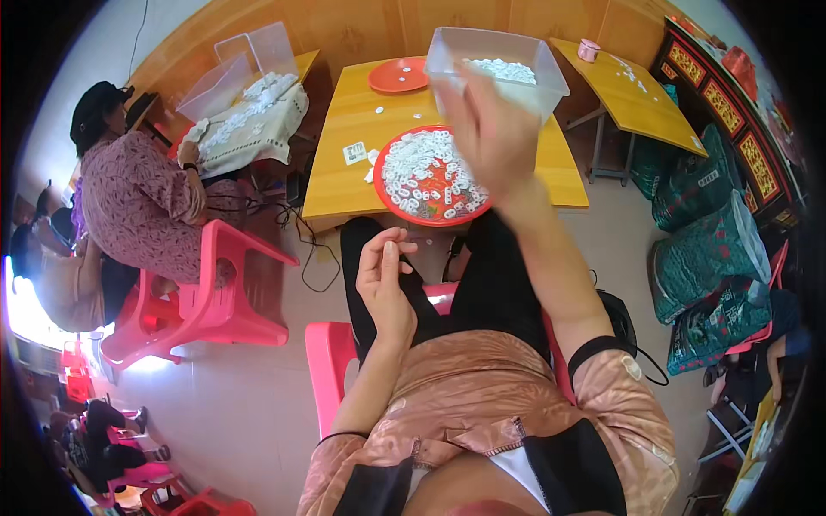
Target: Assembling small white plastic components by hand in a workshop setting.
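Observation:
Above my lap, in front of the table, my left hand [385, 279] is held up with fingers curled and the thumb pressed toward them; anything between them is too small to make out. My right hand [492, 133] is raised over the right side of a round red tray [385, 199] and smeared by motion, so its fingers cannot be read. Many small white oval pieces [413, 159] with dark marks fill the tray. Behind the right hand stands a clear plastic bin [551, 86] with white pieces [502, 70] inside.
The yellow table [340, 185] also bears a red plate [397, 72] and a white printed card [354, 153]. At left, another person [142, 189] sits on a pink chair [211, 292] by a cloth-covered table. Green sacks [705, 258] line the right side.

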A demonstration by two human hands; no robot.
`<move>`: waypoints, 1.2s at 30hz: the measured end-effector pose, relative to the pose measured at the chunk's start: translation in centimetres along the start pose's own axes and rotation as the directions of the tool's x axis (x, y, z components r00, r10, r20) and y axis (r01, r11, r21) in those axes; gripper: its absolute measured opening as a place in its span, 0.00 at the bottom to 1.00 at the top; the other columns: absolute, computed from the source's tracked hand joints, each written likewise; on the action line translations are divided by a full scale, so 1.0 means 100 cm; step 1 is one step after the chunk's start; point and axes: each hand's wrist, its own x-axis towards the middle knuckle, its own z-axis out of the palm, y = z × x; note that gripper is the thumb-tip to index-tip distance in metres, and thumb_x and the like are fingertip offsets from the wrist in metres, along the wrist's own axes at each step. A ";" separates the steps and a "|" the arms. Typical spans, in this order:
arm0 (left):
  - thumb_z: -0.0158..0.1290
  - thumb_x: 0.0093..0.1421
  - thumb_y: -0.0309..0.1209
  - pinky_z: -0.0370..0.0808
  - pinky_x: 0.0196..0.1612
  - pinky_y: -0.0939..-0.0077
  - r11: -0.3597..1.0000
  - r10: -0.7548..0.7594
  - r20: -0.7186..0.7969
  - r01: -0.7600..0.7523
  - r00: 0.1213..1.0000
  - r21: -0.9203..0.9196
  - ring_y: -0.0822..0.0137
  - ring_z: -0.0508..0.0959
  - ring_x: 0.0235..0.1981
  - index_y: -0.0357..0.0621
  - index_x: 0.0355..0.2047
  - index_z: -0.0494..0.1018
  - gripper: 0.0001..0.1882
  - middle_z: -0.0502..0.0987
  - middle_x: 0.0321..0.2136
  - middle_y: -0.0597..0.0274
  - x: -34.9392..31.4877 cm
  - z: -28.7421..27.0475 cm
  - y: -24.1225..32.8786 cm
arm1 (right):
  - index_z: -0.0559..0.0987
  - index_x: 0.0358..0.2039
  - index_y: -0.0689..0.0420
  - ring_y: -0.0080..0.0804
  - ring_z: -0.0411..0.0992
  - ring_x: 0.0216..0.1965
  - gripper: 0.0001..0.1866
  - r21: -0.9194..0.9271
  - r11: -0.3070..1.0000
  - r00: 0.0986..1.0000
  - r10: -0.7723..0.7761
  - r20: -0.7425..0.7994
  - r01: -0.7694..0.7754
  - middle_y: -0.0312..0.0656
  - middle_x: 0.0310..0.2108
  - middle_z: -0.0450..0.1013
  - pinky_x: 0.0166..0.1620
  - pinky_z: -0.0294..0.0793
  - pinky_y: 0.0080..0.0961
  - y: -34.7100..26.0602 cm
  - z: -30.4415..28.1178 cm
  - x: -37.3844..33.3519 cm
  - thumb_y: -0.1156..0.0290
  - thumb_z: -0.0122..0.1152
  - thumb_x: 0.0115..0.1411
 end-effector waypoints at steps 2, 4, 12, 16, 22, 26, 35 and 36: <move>0.51 0.74 0.30 0.71 0.37 0.83 1.000 -0.008 -0.001 0.008 1.000 0.003 0.74 0.80 0.42 0.38 0.50 0.77 0.11 0.82 0.47 0.60 -0.001 -0.004 -0.004 | 0.82 0.51 0.56 0.36 0.78 0.21 0.14 0.072 0.985 0.986 0.160 -0.046 -0.156 0.44 0.23 0.78 0.24 0.72 0.28 0.041 0.024 0.000 0.68 0.66 0.66; 0.51 0.74 0.30 0.70 0.37 0.83 1.000 -0.002 0.005 0.002 1.000 0.010 0.75 0.80 0.41 0.38 0.50 0.77 0.11 0.82 0.47 0.59 0.003 -0.005 -0.009 | 0.83 0.43 0.56 0.40 0.78 0.21 0.09 0.133 0.972 0.981 0.186 0.050 -0.192 0.45 0.23 0.78 0.24 0.73 0.33 0.030 0.026 -0.027 0.66 0.66 0.66; 0.52 0.74 0.31 0.70 0.38 0.84 0.998 -0.052 0.072 0.050 0.996 0.026 0.76 0.80 0.40 0.40 0.51 0.77 0.11 0.82 0.47 0.60 -0.001 -0.004 -0.014 | 0.77 0.26 0.55 0.44 0.77 0.19 0.13 0.211 0.972 0.897 0.001 0.442 -0.105 0.44 0.18 0.75 0.22 0.73 0.39 0.020 0.053 -0.183 0.63 0.66 0.64; 0.52 0.74 0.29 0.70 0.37 0.84 0.999 -0.042 0.050 0.041 0.998 0.018 0.77 0.79 0.38 0.38 0.49 0.78 0.10 0.82 0.45 0.60 0.002 0.000 -0.024 | 0.77 0.26 0.55 0.47 0.78 0.22 0.13 0.218 0.965 0.865 0.016 0.502 -0.145 0.47 0.19 0.75 0.24 0.74 0.40 0.045 0.060 -0.218 0.63 0.67 0.63; 0.52 0.73 0.28 0.71 0.38 0.83 0.993 -0.115 0.086 0.111 0.990 0.049 0.77 0.79 0.37 0.38 0.49 0.78 0.10 0.84 0.42 0.61 0.000 0.010 -0.055 | 0.84 0.31 0.58 0.51 0.83 0.30 0.13 0.048 0.992 0.393 0.001 0.920 -0.114 0.52 0.28 0.82 0.34 0.81 0.45 0.078 0.077 -0.281 0.61 0.61 0.63; 0.54 0.72 0.30 0.71 0.39 0.83 0.938 -0.309 0.301 0.235 0.902 0.256 0.77 0.80 0.36 0.38 0.47 0.80 0.10 0.85 0.39 0.63 0.012 -0.006 -0.090 | 0.86 0.33 0.58 0.49 0.85 0.35 0.10 -0.013 1.000 0.068 0.013 0.998 0.003 0.52 0.32 0.83 0.39 0.84 0.44 0.084 0.077 -0.301 0.67 0.62 0.59; 0.59 0.67 0.32 0.77 0.38 0.75 0.645 -0.242 0.432 -0.188 0.869 0.740 0.72 0.82 0.32 0.39 0.44 0.81 0.10 0.84 0.31 0.61 0.040 -0.116 -0.223 | 0.85 0.37 0.62 0.54 0.82 0.41 0.15 -0.079 0.990 0.131 0.094 0.987 -0.115 0.56 0.33 0.82 0.44 0.82 0.46 0.102 0.088 -0.314 0.62 0.72 0.57; 0.59 0.67 0.32 0.77 0.38 0.75 0.641 -0.247 0.423 -0.180 0.872 0.746 0.72 0.82 0.32 0.39 0.44 0.81 0.10 0.84 0.31 0.61 0.038 -0.121 -0.225 | 0.85 0.37 0.62 0.54 0.82 0.41 0.15 -0.062 0.992 0.137 0.076 0.988 -0.106 0.56 0.34 0.82 0.44 0.82 0.46 0.100 0.089 -0.313 0.62 0.72 0.57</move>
